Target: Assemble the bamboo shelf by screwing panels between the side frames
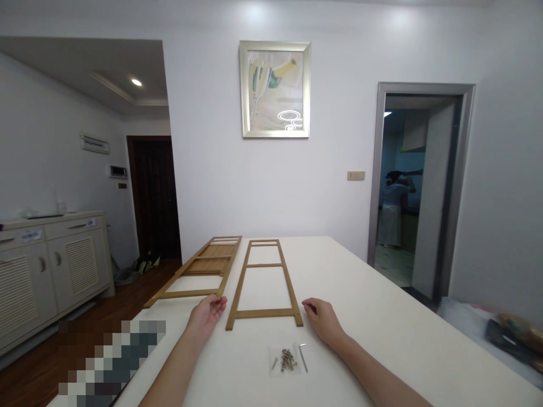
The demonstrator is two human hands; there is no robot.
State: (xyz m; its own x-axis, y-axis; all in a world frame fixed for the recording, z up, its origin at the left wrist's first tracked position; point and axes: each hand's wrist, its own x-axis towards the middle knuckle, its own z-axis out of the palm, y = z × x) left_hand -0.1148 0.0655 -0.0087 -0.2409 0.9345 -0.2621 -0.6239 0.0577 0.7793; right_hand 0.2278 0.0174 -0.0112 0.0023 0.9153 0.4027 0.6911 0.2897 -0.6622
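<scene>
A ladder-like wooden frame (264, 265) lies flat on the white table (356, 362), between my two hands. My left hand (207, 314), palm turned up and fingers loosely curled apart, rests by the near end of a second wooden frame (193, 294); whether it touches the wood I cannot tell. Slatted wooden panels (212, 259) lie within that left frame's outline. Just right of the middle frame's near leg is my right hand (324, 319), fingers curled in with nothing visible in them. Closer to me lie a clear bag of screws (288, 359) and a hex key (303, 358).
A white louvred cabinet (80, 257) stands at the left, beyond the wooden floor. Bagged items (504, 339) are piled beside the table's right edge. Through the doorway at the right, a person (392, 206) stands in another room. A framed picture (275, 90) hangs ahead.
</scene>
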